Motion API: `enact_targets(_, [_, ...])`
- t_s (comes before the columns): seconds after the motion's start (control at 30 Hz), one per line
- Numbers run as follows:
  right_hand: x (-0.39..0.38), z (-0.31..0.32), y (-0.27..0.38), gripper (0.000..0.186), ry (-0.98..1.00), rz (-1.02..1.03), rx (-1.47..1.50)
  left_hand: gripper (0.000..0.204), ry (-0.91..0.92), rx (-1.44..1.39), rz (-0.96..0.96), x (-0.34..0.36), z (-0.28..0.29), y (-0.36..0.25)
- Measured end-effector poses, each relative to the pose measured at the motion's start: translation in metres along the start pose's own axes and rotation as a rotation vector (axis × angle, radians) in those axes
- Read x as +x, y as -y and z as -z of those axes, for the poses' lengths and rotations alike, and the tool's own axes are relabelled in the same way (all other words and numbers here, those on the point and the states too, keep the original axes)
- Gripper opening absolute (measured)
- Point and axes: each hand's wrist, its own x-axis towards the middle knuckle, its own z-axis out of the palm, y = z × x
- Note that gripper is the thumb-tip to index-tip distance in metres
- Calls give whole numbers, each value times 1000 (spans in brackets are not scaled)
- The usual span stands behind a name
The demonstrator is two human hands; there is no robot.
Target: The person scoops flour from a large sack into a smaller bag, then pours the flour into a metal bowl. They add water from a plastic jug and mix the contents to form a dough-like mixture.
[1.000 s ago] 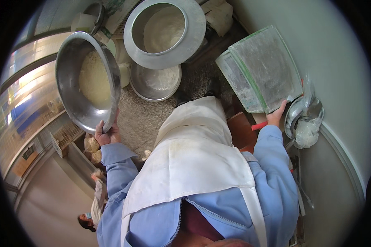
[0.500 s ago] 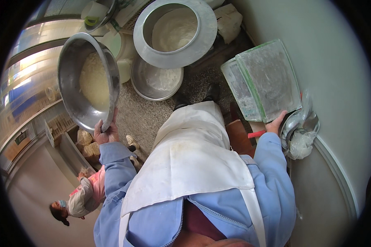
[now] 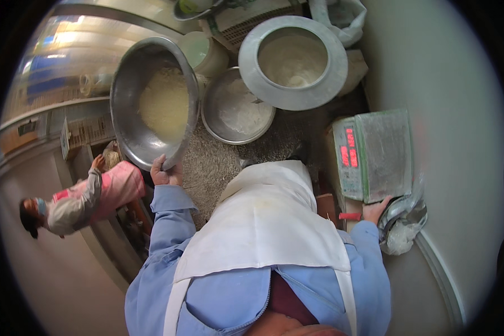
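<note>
My left hand (image 3: 165,172) grips the near rim of a large steel bowl (image 3: 130,109), held up and tilted, with pale flour lying in it. My right hand (image 3: 375,210) rests at the near edge of a flat weighing scale (image 3: 383,152) with a steel top and a red lit display. It is closed on a small red-handled tool (image 3: 350,216). Right of that hand lies a steel scoop (image 3: 404,211) over a clear bag of white powder. I wear a blue coat and a white apron (image 3: 263,224).
A second steel bowl (image 3: 238,112) with white flour stands on the rough floor ahead. Behind it is a wide-rimmed steel drum (image 3: 293,59) holding flour. A pale lidded tub (image 3: 203,50) stands at the back. Another person in pink (image 3: 89,196) is at lower left. A wall runs along the right.
The view has swung down and left. The scale, which was tilted up on edge, now lies flat with its display showing. The other person has moved up beside the left bowl.
</note>
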Motion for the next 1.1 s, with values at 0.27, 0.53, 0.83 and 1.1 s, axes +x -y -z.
enact_targets(0.27, [2,18,-26,74,-619,62,-370,16,-249,-48,-70,-17,76,-30])
enact_targets(0.53, [-9,-53,-56,45,-494,219,-654,14,-405,-72,-66,-35,225,-52])
enact_targets(0.83, [-60,-150,-138,11,-44,234,-865,19,-564,-152,9,-66,327,-82])
enact_targets(1.1, [-124,-235,-199,14,92,225,-1370,22,-584,-137,57,-86,359,-92])
